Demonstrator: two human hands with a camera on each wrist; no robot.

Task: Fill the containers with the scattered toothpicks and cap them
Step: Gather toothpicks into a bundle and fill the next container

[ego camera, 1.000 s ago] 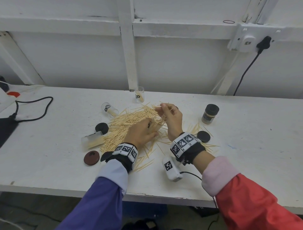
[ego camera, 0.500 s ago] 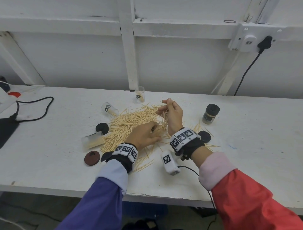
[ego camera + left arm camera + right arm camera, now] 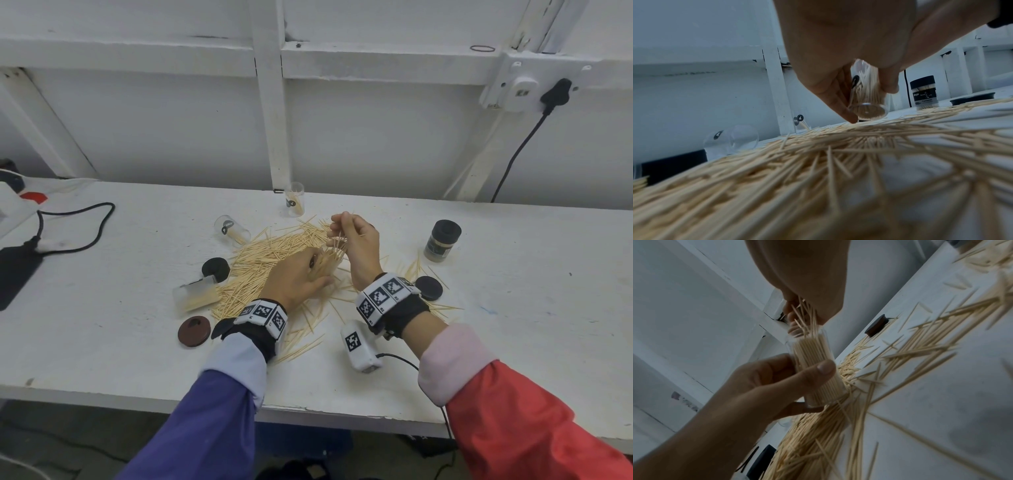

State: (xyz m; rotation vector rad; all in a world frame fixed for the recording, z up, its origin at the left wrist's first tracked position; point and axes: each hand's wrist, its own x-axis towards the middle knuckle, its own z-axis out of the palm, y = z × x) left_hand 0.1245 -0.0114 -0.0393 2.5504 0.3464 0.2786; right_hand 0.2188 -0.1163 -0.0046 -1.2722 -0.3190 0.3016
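My left hand [image 3: 301,277] grips a clear round container [image 3: 816,368] packed with toothpicks, standing it on the toothpick pile [image 3: 274,260]. Just above its mouth my right hand [image 3: 352,236] pinches a bunch of toothpicks [image 3: 807,316] whose tips enter the container. In the left wrist view the container [image 3: 867,95] sits between thumb and fingers, its base just off the pile [image 3: 818,162]. A capped full container [image 3: 442,241] stands at the right. Two more clear containers show, one lying [image 3: 231,229] and one upright [image 3: 294,204].
A rectangular clear box [image 3: 195,294] with toothpicks lies left of the pile. Black caps [image 3: 215,269] [image 3: 428,287] and a brown lid [image 3: 193,330] lie on the white table [image 3: 513,325]. A black cable [image 3: 78,226] lies at the far left.
My right hand has risen slightly and shifted left over the container, feeding toothpicks downward. The left hand stays on the container.
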